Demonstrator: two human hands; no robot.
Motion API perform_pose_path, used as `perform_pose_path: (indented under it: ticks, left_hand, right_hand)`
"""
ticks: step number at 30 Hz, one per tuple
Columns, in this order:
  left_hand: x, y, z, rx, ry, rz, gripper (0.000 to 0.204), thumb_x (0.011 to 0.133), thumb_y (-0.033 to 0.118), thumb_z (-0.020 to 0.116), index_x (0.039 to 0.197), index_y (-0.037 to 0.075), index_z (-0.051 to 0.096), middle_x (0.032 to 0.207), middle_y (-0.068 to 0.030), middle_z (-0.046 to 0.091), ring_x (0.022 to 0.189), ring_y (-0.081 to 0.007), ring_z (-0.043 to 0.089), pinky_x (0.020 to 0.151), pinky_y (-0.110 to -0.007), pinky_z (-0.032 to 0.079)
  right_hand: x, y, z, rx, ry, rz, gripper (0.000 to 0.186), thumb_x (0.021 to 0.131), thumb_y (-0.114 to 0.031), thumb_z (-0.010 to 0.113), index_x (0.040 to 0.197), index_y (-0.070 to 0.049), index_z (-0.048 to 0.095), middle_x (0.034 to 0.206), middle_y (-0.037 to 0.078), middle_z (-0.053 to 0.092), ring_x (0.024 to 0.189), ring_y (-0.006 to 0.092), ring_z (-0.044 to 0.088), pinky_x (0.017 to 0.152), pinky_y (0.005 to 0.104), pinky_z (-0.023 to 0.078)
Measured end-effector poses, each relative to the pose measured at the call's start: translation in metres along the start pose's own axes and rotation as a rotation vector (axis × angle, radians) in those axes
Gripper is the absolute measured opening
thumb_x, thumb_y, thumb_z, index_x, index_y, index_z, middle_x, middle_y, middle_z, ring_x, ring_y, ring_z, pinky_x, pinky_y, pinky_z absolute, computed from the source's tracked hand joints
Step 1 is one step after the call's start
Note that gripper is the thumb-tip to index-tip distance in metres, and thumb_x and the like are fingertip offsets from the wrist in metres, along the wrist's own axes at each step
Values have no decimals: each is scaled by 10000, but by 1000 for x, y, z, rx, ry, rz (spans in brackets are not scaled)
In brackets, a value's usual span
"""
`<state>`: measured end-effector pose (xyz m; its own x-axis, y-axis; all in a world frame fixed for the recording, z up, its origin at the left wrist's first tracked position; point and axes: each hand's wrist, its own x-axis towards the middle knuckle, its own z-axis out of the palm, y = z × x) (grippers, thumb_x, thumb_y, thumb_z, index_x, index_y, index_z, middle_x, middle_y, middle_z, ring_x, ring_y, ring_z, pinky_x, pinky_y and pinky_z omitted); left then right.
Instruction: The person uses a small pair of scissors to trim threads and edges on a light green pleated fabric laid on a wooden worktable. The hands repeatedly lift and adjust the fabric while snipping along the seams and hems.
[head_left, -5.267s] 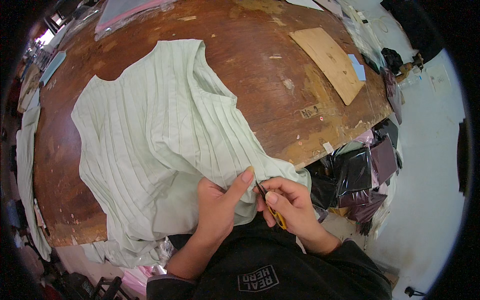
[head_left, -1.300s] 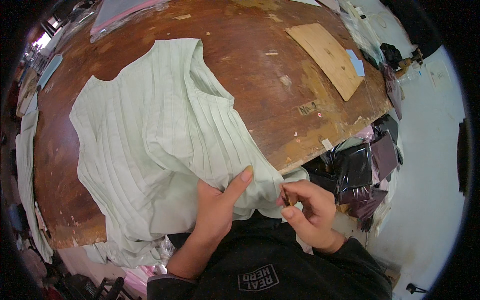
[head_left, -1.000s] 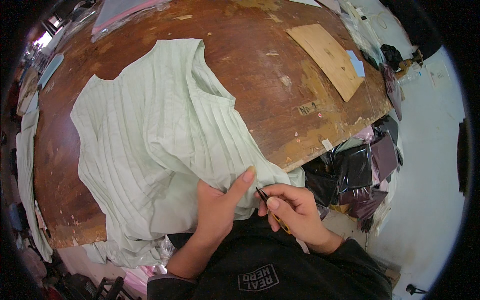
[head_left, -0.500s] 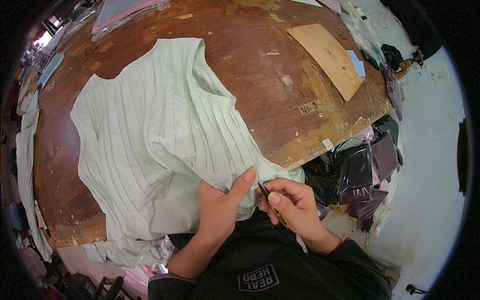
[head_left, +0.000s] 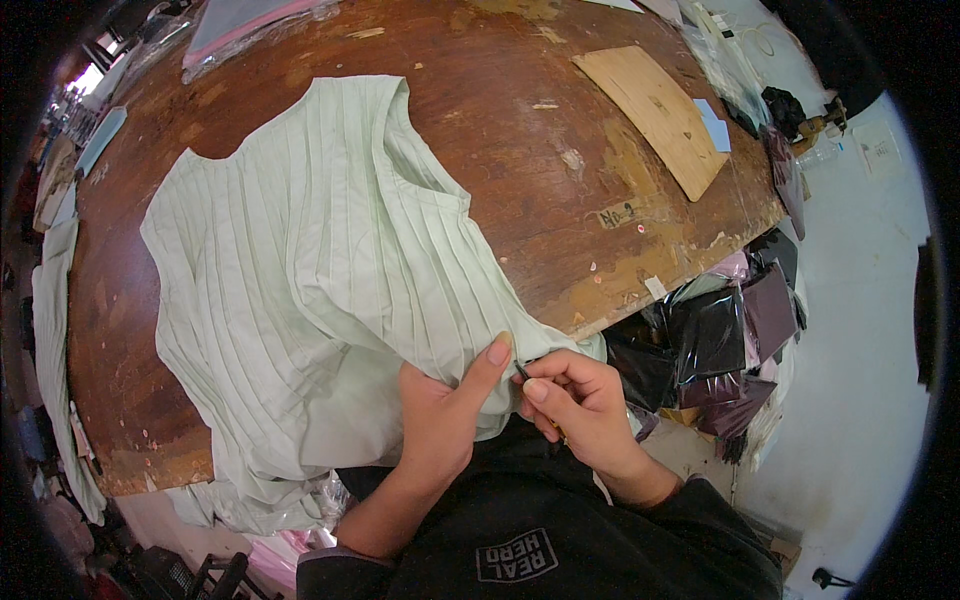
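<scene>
A pale green sleeveless pleated garment lies across the table, its lower part drawn over the near edge toward me. My left hand is closed on the garment near its side edge, thumb on top of the cloth. Beside it, my right hand is closed around small thread snips. Only their dark tip shows clearly, touching or just above the cloth close to my left thumb. Fingers cover most of the handle. Whether the blades are apart cannot be made out.
The worn brown wooden table curves across the view. A tan board lies at the far right beside a light blue card. Plastic-wrapped dark packages are stacked below the right edge. Clear bagged goods lie at the far left.
My right fingers have closed further over the snips, hiding the yellow handle and the blades that showed before. My left hand and the garment have barely moved.
</scene>
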<state>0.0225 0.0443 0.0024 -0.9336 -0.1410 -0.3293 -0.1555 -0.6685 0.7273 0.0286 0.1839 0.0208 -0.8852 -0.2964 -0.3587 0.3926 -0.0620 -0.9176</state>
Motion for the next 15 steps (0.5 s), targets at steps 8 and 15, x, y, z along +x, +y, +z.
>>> perform_pose_path:
  ticks: [8, 15]
  left_hand:
    - [0, -1, -1, 25, -4, 22, 289, 803, 32, 660, 1058, -39, 543, 967, -64, 602, 850, -116, 568, 753, -247, 452]
    - [3, -2, -10, 34, -65, -48, 443, 822, 41, 625, 1219, -24, 442, 1136, -90, 558, 1020, -176, 546, 887, -310, 422]
  right_hand:
    - [-2, 0, -3, -47, -29, -17, 183, 884, -124, 581, 1006, 11, 564, 709, 7, 567, 529, 31, 474, 452, 175, 362]
    - [-1, 2, -6, -507, -10, -685, 322, 806, -139, 651, 1059, 24, 536, 783, 104, 627, 679, 202, 633, 602, 283, 491]
